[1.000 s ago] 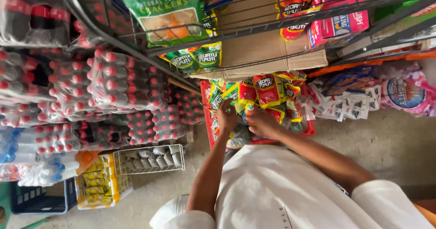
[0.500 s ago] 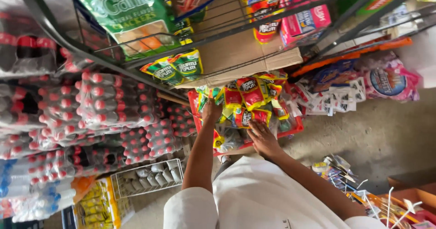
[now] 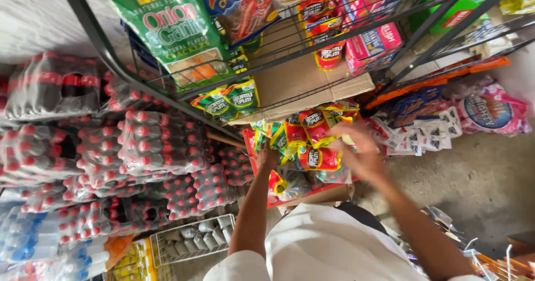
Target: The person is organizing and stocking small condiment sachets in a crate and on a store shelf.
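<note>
Snack packets [image 3: 312, 139], red, yellow and green, lie heaped in a red-edged box [image 3: 290, 194] on the floor under the bottom shelf of a black wire rack [image 3: 390, 22], and both hands are in among them. The left hand [image 3: 268, 157] reaches in at the left edge of the heap, fingers folded down over green and yellow packets, though whether it actually has one pinched cannot be told, since the packets hide the fingertips. The right hand [image 3: 359, 153] is blurred above the right side of the heap, fingers spread and loosely curled next to a red packet [image 3: 313, 158]; whether it holds that packet cannot be told either. Both bare forearms run up from a white shirt [image 3: 329, 242] at the bottom edge of the view. A flat sheet of cardboard [image 3: 301, 80] lines the rack's lower shelf just above the heap, with two small green packets [image 3: 228, 100] hanging at its front left edge. On the shelf above, a big green cracker bag [image 3: 173, 27] leans beside red and pink packs [image 3: 370, 41]. To the left of the box stand shrink-wrapped stacks of red-capped bottles [image 3: 111, 147], and a white wire basket [image 3: 192, 242] sits on the floor below them. To the right, on the concrete floor, lie blue and white sachets [image 3: 423, 130] and a pink bag [image 3: 493, 111]
</note>
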